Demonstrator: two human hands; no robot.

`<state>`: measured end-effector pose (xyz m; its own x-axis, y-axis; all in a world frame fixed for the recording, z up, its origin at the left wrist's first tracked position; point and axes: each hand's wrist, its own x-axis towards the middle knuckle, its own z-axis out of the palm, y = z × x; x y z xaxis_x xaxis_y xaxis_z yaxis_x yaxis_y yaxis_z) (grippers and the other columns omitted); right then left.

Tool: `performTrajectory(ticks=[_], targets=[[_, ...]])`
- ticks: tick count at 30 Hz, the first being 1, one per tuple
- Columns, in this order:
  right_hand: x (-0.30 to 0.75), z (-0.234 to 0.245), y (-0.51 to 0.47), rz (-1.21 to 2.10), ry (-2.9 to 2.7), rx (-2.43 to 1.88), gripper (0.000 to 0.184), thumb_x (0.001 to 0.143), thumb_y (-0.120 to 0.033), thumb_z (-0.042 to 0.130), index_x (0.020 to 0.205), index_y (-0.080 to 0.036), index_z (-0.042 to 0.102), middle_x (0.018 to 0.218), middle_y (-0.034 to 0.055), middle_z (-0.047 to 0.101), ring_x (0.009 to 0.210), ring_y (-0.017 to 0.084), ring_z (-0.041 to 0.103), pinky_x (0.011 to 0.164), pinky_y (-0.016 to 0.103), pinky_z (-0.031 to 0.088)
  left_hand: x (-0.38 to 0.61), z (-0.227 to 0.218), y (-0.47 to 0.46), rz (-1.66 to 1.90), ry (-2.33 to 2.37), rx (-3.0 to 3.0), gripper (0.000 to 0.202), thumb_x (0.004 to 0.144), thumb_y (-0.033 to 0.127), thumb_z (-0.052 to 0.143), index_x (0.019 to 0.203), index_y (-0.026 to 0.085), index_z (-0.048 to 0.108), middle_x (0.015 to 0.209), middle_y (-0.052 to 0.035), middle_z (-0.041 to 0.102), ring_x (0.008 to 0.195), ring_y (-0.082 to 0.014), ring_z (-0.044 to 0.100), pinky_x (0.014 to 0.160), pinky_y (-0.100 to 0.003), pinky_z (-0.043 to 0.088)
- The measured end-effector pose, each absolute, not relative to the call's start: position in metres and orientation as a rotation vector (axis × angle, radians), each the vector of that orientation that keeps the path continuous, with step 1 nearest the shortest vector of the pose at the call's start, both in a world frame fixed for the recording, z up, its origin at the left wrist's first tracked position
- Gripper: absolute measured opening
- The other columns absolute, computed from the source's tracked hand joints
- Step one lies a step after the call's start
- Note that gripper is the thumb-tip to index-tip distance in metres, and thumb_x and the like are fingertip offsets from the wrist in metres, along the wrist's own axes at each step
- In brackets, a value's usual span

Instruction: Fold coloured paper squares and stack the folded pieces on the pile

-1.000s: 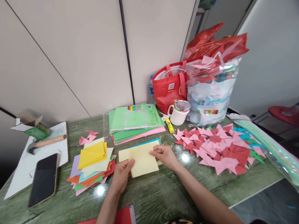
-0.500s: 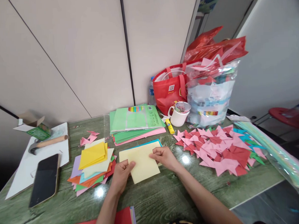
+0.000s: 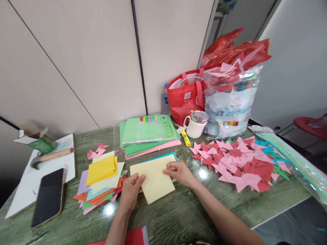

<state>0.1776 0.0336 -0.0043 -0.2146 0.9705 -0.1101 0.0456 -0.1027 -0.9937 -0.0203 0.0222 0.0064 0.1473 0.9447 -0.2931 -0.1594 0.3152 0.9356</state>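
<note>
A pale yellow sheet of paper [image 3: 158, 185] is held between my two hands, over a small stack of paper [image 3: 137, 168] with a blue sheet showing at its back edge. My left hand [image 3: 131, 191] pinches the sheet at its left side, thumb on top. On the opposite side my right hand [image 3: 178, 173] grips it between thumb and bent fingers. To the left of my left hand lies a pile of coloured paper squares [image 3: 101, 180], with bright yellow pieces on top.
Pink and red folded paper shapes [image 3: 234, 161] are heaped at right. Behind stand a white mug [image 3: 197, 128], a glue stick [image 3: 185, 138], a red bag [image 3: 185, 100] and green paper packs [image 3: 147, 132]. Leftward lie a phone [image 3: 48, 196] and a hammer [image 3: 52, 156]; red paper [image 3: 134, 240] sits in front.
My left hand has shifted slightly left and up, and the pale yellow sheet has turned a little with it. My right hand is almost unmoved.
</note>
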Motion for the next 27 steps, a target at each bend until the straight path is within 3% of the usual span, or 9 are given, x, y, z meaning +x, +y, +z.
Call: performTrajectory(ticks=[12, 18, 27], targets=[[0.1766, -0.0017, 0.0332, 1.446, -1.318, -1.199, 0.040, 0.059, -0.050, 0.062, 0.051, -0.017, 0.042, 0.042, -0.0083, 0.032, 0.041, 0.005, 0.032, 0.042, 0.019, 0.034, -0.0197, 0.0049, 0.0223, 1.031, 1.116, 0.896, 0.020, 0.063, 0.035, 0.066, 0.070, 0.016, 0.066, 0.058, -0.0001, 0.063, 0.051, -0.0132, 0.054, 0.052, -0.024, 0.043], [0.1759, -0.0049, 0.0333, 1.456, -1.332, -1.201, 0.038, 0.061, -0.048, 0.062, 0.052, -0.016, 0.042, 0.043, -0.0079, 0.033, 0.041, 0.005, 0.033, 0.042, 0.018, 0.034, -0.0217, 0.0046, 0.0235, 1.146, 1.148, 0.917, 0.023, 0.065, 0.035, 0.064, 0.055, 0.014, 0.061, 0.047, 0.0031, 0.054, 0.043, -0.0083, 0.045, 0.043, -0.019, 0.035], [0.1721, -0.0015, 0.0314, 1.464, -1.317, -1.204, 0.038, 0.061, -0.048, 0.062, 0.053, -0.016, 0.043, 0.043, -0.0085, 0.032, 0.041, 0.004, 0.031, 0.041, 0.018, 0.034, -0.0191, 0.0043, 0.0229, 1.205, 1.105, 0.823, 0.016, 0.065, 0.030, 0.065, 0.060, 0.015, 0.065, 0.049, 0.0024, 0.057, 0.044, -0.0100, 0.049, 0.045, -0.021, 0.039]])
